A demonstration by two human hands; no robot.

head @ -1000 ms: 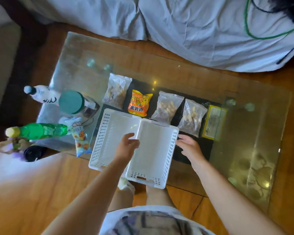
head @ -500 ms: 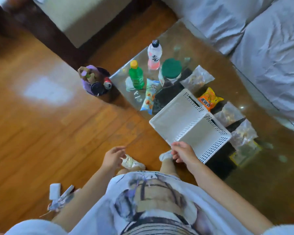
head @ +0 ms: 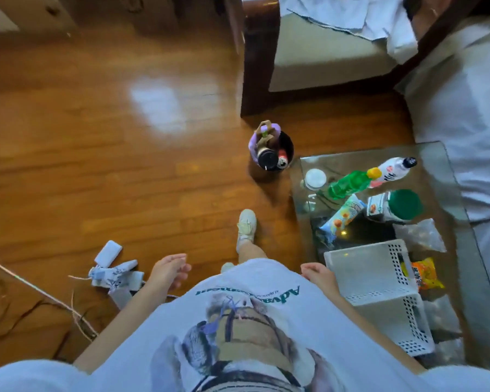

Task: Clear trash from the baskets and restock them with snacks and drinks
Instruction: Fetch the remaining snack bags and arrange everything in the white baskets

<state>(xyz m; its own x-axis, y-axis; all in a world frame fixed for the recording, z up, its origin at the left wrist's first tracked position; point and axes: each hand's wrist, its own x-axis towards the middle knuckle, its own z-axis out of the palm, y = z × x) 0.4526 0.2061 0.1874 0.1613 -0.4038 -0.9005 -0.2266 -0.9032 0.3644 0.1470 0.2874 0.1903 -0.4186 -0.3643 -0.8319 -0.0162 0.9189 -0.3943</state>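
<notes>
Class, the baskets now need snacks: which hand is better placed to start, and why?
Right. The right hand hangs beside the baskets and table; the left hand hangs over bare floor, away from them. Both hold nothing.

Two baskets (head: 376, 281) are sitting side by side, touching, at the near edge of the surface (head: 447, 176), with snack packets (head: 425, 274) lying just to their right, bottles (head: 348, 183) standing beyond them, and a bin (head: 287, 144) standing on the floor (head: 96, 165) off the surface's far left corner.

both hands (head: 169, 271) loose – white baskets (head: 375, 274) on glass table (head: 447, 193).
</notes>
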